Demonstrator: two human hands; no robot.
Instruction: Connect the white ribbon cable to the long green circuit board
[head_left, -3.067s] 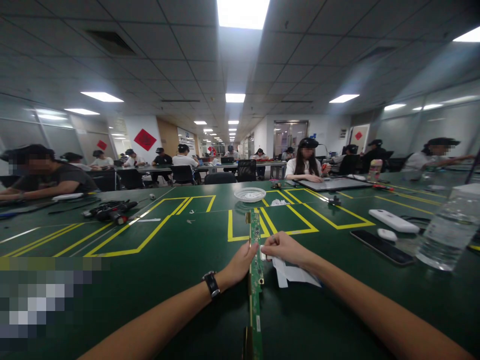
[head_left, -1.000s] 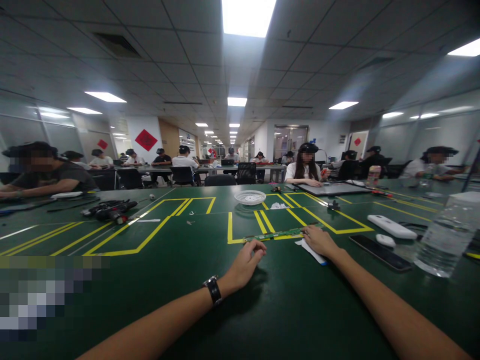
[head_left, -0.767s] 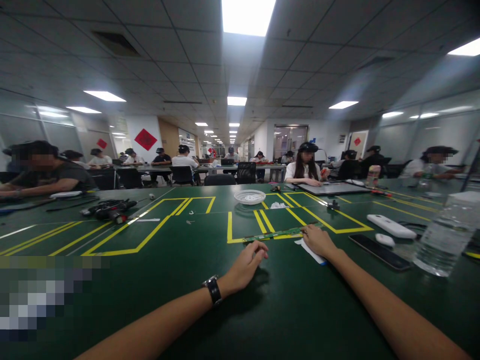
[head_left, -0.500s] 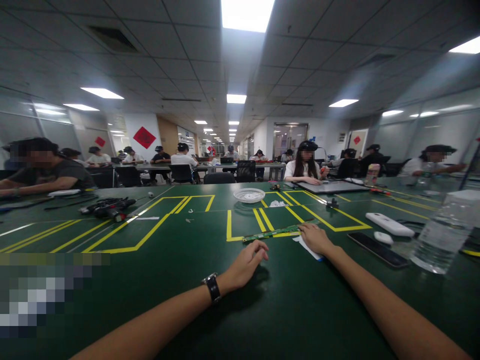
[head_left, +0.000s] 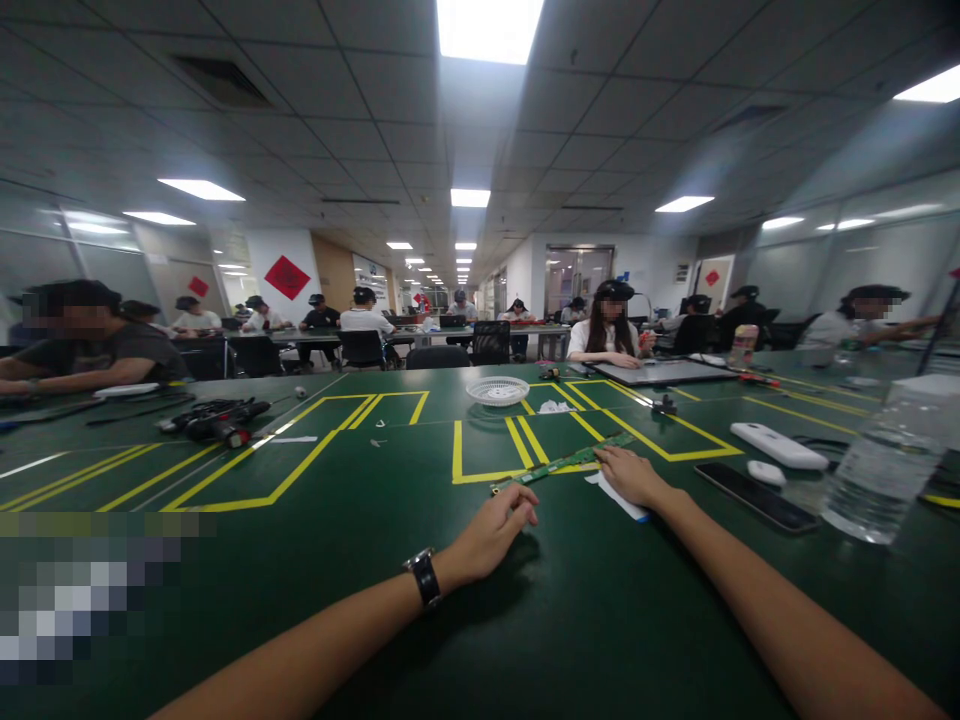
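A long, narrow green circuit board (head_left: 564,463) lies slantwise in front of me over the yellow tape, its right end farther away. My right hand (head_left: 630,475) has its fingertips closed on the board right of its middle; the thumb's grip is partly hidden. Close to the board's left end is my left hand (head_left: 491,525), wearing a wristwatch. Its fingers are loosely bent and apart, the fingertips at or just beside the board's edge. Beneath my right hand and wrist lies a white slip with a blue edge (head_left: 619,498).
Beyond the board stand a white mesh basket (head_left: 497,396) and crumpled white paper (head_left: 555,407). A phone (head_left: 754,496), white devices and a large water bottle (head_left: 885,460) are at right. Dark tools (head_left: 214,420) lie at left. A person (head_left: 611,335) sits across the green table.
The circuit board has turned slightly: its left end is nearer to me and its right end farther away. Both hands have hardly moved.
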